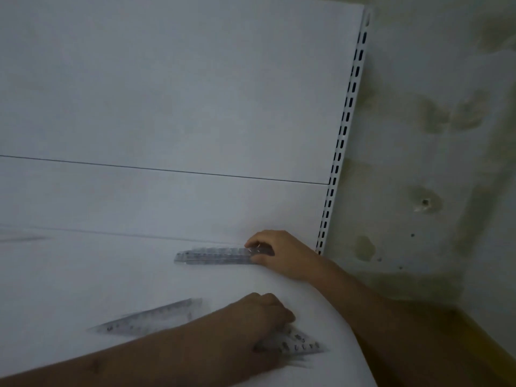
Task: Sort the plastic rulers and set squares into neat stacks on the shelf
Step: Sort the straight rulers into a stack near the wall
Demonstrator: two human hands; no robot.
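Observation:
A clear plastic ruler stack [215, 256] lies flat near the back of the white shelf [97, 275]. My right hand [282, 254] pinches the right end of that stack. My left hand [261, 319] rests with curled fingers on a clear set square [298, 343] near the shelf's front right edge. Another clear set square [150, 319] lies loose to the left of my left forearm. The picture is dim and blurred, so markings are hard to read.
A white back panel [167, 93] rises behind the shelf. A slotted white upright [344, 129] runs along its right side. A stained wall [432, 135] stands to the right, and a yellowish floor strip [480, 339] shows at bottom right.

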